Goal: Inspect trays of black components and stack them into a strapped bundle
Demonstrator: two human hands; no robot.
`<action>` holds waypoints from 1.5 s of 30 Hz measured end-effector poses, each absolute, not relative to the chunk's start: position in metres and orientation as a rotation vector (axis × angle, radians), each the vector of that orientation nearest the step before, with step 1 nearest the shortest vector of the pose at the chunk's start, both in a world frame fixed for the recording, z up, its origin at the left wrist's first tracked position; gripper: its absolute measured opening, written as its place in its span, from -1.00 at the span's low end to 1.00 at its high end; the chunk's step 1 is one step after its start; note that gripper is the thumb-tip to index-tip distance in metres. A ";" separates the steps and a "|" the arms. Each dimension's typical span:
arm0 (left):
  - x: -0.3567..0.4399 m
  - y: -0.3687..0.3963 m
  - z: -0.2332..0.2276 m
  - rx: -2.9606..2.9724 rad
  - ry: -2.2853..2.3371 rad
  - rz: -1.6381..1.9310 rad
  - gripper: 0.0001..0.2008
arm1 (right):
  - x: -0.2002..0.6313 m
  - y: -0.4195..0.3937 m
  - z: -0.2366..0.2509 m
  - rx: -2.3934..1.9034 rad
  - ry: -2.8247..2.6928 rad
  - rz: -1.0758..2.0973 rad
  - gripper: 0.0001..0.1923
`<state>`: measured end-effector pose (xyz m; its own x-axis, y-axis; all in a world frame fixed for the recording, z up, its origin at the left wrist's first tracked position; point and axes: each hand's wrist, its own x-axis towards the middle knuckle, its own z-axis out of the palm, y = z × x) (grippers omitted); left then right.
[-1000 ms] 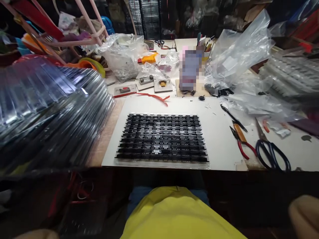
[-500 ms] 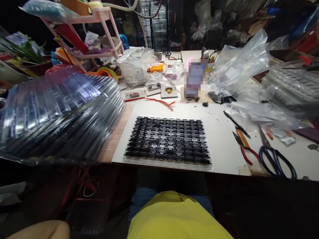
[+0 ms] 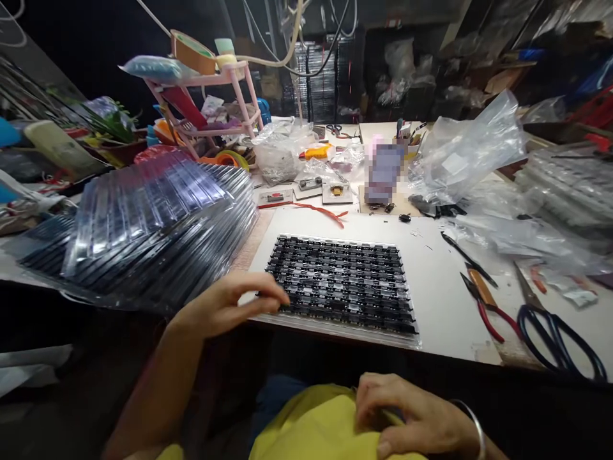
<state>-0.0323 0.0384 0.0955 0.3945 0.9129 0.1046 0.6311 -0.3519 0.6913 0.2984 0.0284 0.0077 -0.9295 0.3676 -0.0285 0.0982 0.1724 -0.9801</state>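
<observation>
Now the left hand (image 3: pixel 225 306), fingers loosely open, touches the near-left corner of the tray (image 3: pixel 342 284) on the white board (image 3: pixel 440 287); the right hand (image 3: pixel 412 418), curled, empty, rests on yellow cloth (image 3: pixel 311 428).

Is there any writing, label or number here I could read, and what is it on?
No text can be read.
Blurred upright object behind the tray: pixelated, nothing legible.
White patch on the clear bag: too small to read.
Small boards: any markings too small to tell.
Left hand touches the tray's near left edge; right hand rests on the yellow cloth; neither bears writing.
</observation>
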 end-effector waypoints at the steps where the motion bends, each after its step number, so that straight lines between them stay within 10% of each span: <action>1: -0.034 0.050 0.093 2.076 1.319 0.647 -0.75 | 0.294 0.027 -0.001 -0.480 -2.189 1.873 -0.54; 10: -0.021 0.108 0.047 2.384 1.524 0.684 -0.74 | 0.293 0.003 -0.026 -1.231 -2.319 1.312 -0.74; 18: -0.006 0.127 0.021 2.635 1.837 0.112 -0.46 | 0.325 0.026 0.039 -0.849 -2.635 0.873 -0.77; 45: -0.010 0.121 0.010 2.576 1.756 0.311 -0.51 | 0.150 0.200 0.030 -0.805 -2.980 0.040 -0.82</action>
